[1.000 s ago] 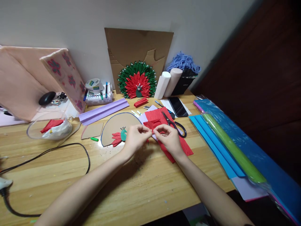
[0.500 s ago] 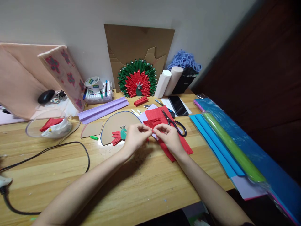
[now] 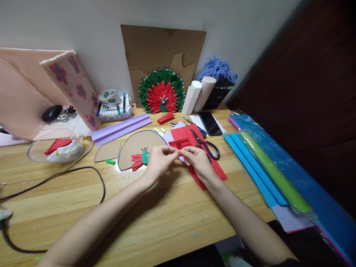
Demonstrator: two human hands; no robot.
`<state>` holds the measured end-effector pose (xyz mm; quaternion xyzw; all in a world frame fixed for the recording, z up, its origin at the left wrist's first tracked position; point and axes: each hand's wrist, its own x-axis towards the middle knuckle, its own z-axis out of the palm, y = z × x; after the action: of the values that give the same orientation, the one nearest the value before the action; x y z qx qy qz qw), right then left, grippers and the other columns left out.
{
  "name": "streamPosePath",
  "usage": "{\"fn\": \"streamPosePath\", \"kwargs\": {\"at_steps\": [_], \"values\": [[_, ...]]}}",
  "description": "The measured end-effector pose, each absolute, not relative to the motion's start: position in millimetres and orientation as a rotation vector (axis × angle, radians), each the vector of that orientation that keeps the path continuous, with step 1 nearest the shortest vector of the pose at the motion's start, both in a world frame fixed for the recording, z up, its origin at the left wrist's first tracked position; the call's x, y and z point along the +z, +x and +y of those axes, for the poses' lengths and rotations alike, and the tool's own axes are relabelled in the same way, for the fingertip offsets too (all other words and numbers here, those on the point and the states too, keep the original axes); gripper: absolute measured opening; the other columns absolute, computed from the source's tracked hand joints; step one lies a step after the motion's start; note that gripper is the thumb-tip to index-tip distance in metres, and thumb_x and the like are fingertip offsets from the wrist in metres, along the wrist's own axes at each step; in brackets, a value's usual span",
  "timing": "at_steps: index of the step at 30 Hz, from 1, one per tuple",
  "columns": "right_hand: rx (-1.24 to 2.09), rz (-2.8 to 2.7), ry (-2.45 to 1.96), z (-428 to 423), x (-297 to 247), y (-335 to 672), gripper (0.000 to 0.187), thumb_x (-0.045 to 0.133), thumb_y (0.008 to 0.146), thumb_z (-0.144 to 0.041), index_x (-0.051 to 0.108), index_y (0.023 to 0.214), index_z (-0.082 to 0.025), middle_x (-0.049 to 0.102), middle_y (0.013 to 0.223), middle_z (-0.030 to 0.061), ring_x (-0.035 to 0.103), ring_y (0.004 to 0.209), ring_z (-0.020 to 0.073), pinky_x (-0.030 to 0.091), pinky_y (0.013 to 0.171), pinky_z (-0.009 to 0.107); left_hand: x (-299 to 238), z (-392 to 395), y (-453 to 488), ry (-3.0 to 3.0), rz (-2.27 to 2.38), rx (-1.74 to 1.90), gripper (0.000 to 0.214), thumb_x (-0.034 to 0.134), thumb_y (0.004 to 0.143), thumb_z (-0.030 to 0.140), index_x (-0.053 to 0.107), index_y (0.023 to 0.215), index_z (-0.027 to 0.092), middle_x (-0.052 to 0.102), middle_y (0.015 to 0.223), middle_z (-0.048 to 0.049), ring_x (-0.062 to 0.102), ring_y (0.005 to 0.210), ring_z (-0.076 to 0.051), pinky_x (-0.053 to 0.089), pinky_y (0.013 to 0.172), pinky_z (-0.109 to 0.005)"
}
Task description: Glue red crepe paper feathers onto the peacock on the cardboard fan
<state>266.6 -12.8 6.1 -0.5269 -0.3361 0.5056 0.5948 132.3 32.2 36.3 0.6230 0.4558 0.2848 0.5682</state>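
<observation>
My left hand point(image 3: 162, 162) and my right hand point(image 3: 198, 161) meet at the fingertips, both closed in a pinch. Between them is a small piece of red crepe paper, mostly hidden by the fingers. Under and behind my right hand lies a sheet of red crepe paper point(image 3: 219, 171), with black-handled scissors point(image 3: 205, 145) resting open on it. Folded red paper strips point(image 3: 180, 142) lie just beyond the fingers. Left of my left hand is a cardboard half-disc point(image 3: 130, 148) bearing a green paper bird point(image 3: 145, 157) with several red paper feathers point(image 3: 137, 162).
A finished red-and-green paper peacock point(image 3: 162, 91) leans on cardboard point(image 3: 164, 40) at the back. Markers point(image 3: 114, 112), a purple crepe strip point(image 3: 122, 128), a clear bowl point(image 3: 36, 152) and a black cable point(image 3: 101, 178) are leftward. A phone point(image 3: 210, 123) and coloured paper rolls point(image 3: 274, 172) lie rightward.
The fingertips have shifted very slightly while staying pinched together. The whole view has moved a little; the things on the table keep their places.
</observation>
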Motion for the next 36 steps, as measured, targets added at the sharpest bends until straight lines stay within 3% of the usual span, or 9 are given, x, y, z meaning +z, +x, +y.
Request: {"fn": "streamPosePath", "kwargs": {"at_steps": [8,17,27,36], "values": [[1.252,-0.795,-1.196,-14.0,14.2,266.1,0.020,0.068,0.068,-0.033,0.066,0.076,-0.014,0.053,0.056,-0.0027,0.040,0.046,0.0060,0.030,0.042,0.019,33.6,34.4,131.1,1.583,1.095,0.778,0.026,0.061,0.069,0.034,0.069,0.073,0.010,0.067,0.062,-0.0058,0.053,0.049,-0.010,0.038,0.046,-0.020],[0.576,-1.239,-1.426,-23.4,22.0,265.3,0.015,0.063,0.074,-0.032,0.062,0.079,-0.018,0.057,0.072,0.0010,0.052,0.062,0.0121,0.044,0.059,0.025,36.9,25.4,130.8,1.922,1.117,0.780,0.020,0.056,0.073,0.028,0.070,0.070,0.014,0.065,0.058,-0.0017,0.050,0.049,-0.008,0.035,0.050,-0.020],[0.598,-1.271,-1.431,-23.2,26.4,268.0,0.014,0.057,0.080,-0.031,0.063,0.076,-0.019,0.063,0.076,0.0034,0.057,0.071,0.0166,0.045,0.064,0.028,36.2,28.6,129.3,2.041,1.126,0.786,0.016,0.055,0.073,0.025,0.068,0.070,0.016,0.068,0.066,-0.0019,0.052,0.053,-0.010,0.038,0.055,-0.021],[0.531,-1.361,-1.418,-22.8,27.3,270.7,0.010,0.057,0.080,-0.028,0.060,0.076,-0.019,0.058,0.078,0.0023,0.054,0.068,0.0144,0.042,0.061,0.027,39.4,28.2,128.7,2.093,1.089,0.746,0.014,0.055,0.073,0.022,0.068,0.070,0.017,0.065,0.062,-0.0010,0.051,0.051,-0.009,0.037,0.055,-0.021]]}}
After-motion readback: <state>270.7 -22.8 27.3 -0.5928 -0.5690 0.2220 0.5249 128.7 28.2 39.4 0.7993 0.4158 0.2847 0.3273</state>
